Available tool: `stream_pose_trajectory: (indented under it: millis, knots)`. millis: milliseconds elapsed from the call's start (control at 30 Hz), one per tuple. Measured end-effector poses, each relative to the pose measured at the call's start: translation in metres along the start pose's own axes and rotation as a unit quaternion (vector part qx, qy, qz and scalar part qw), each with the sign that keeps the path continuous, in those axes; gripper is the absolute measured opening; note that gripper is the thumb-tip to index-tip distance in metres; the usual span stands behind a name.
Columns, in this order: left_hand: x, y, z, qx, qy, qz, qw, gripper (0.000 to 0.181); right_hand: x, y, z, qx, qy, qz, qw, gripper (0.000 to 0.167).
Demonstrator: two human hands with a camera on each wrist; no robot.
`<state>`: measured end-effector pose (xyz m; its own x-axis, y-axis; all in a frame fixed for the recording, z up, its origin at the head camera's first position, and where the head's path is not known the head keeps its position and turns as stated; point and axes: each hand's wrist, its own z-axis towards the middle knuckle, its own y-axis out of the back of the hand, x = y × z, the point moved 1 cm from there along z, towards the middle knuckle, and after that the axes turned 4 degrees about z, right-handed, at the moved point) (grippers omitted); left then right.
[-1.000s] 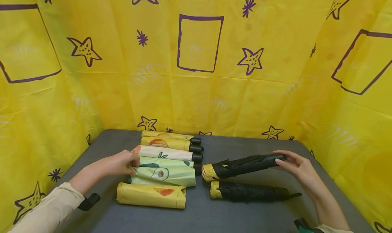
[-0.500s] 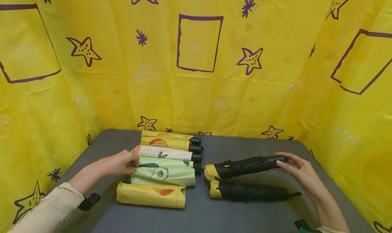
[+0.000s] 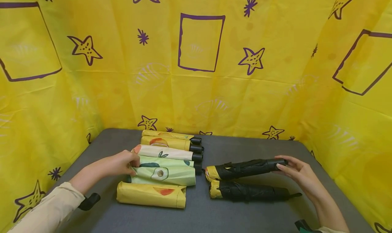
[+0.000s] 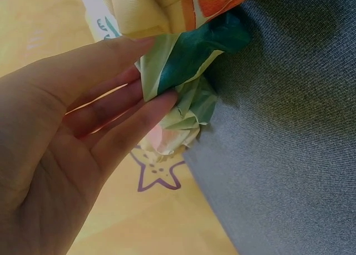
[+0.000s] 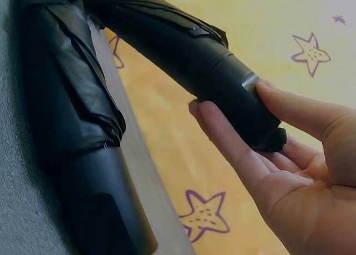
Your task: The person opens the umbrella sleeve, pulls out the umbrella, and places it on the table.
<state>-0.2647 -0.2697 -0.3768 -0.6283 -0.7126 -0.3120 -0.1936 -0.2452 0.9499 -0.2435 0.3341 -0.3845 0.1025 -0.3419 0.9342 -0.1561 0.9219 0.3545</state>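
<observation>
My left hand (image 3: 122,163) pinches the left end of a folded green umbrella with an avocado print (image 3: 177,176); the left wrist view shows thumb and fingers on its green cloth (image 4: 161,71). On the right, my right hand (image 3: 298,170) holds the handle end of a black umbrella with a yellow tip (image 3: 245,169). That handle (image 5: 239,94) lies between thumb and fingers in the right wrist view, raised off the table. Just in front lies a second black umbrella (image 3: 254,191), its handle (image 5: 105,194) near the lens.
A yellow umbrella (image 3: 147,195) lies nearest the front on the left. Behind the avocado one are another green umbrella (image 3: 180,162), a cream one (image 3: 177,154) and two yellow ones (image 3: 180,144). A yellow printed cloth (image 3: 199,90) surrounds the back and sides of the grey table (image 3: 214,219).
The black umbrella's handle end has sunk a little with my right hand, and the umbrella has shifted slightly right. My left hand has stayed in place.
</observation>
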Motion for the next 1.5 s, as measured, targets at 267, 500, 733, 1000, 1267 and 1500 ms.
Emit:
stream_pose_trajectory:
  millis: [267, 500, 733, 1000, 1267, 1500]
  knots:
    - [0.000, 0.000, 0.000, 0.006, 0.012, -0.007, 0.9999, 0.019, 0.002, 0.006, 0.002, 0.009, -0.007, -0.072, 0.9973, 0.048]
    - [0.001, -0.001, 0.000, 0.006, 0.011, -0.004, 0.9999, 0.019, 0.013, 0.009, 0.001, 0.024, -0.010, -0.139, 0.9900, 0.047]
    - [0.000, -0.001, 0.000, 0.009, 0.019, -0.007, 0.9998, 0.019, 0.019, 0.012, 0.003, 0.072, 0.021, -0.135, 0.9880, 0.043]
    - [-0.001, 0.000, 0.000, 0.010, 0.015, -0.002, 0.9998, 0.019, 0.013, 0.012, 0.011, 0.127, 0.041, -0.139, 0.9812, 0.047]
    - [0.002, 0.000, 0.001, 0.006, 0.008, 0.005, 0.9999, 0.020, 0.001, 0.011, 0.013, 0.152, 0.050, -0.182, 0.9702, 0.040]
    - [0.003, -0.002, 0.001, 0.009, 0.011, 0.001, 0.9999, 0.020, -0.010, 0.010, 0.016, 0.169, 0.046, -0.202, 0.9636, 0.040]
